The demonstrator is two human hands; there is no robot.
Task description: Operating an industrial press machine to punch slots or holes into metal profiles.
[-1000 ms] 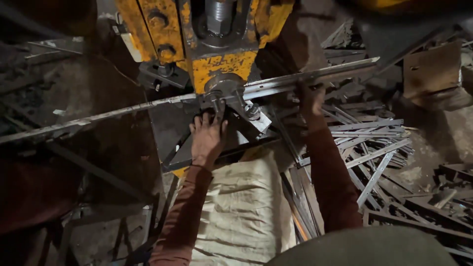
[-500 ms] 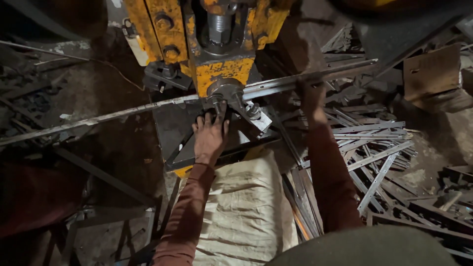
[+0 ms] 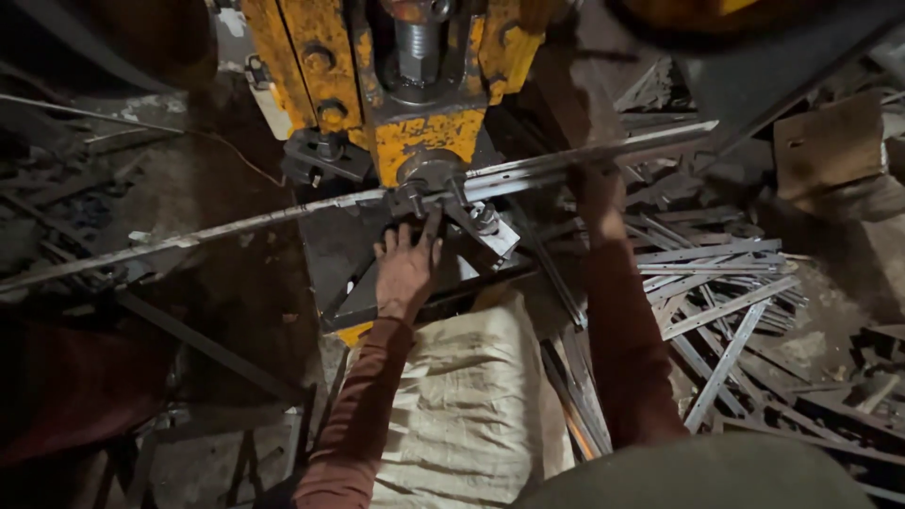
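Left hand (image 3: 407, 269): lies flat, fingers spread and open, on the dark steel surface (image 3: 335, 250) of the press, fingertips just below the long metal strip (image 3: 283, 219). It grips nothing; the index finger reaches up toward the strip near the round punch (image 3: 432, 172).

Right hand (image 3: 596, 184): at the strip on the right side of the punch, in shadow. It seems closed around or pressed on the strip, but I cannot tell how tightly.

Strip: thin, narrow, pale metal, runs from far right down to near left, straight across under the punch. Judged stiff along its length yet springy at the unsupported left end; light; edges probably sharp. Best held flat from above or pinched on the faces, close to the punch on each side.

Around: yellow press (image 3: 415, 85) with a threaded screw above. A pale woven sack (image 3: 467, 405) lies below the left hand. A heap of cut strips (image 3: 716, 292) lies to the right on the floor.
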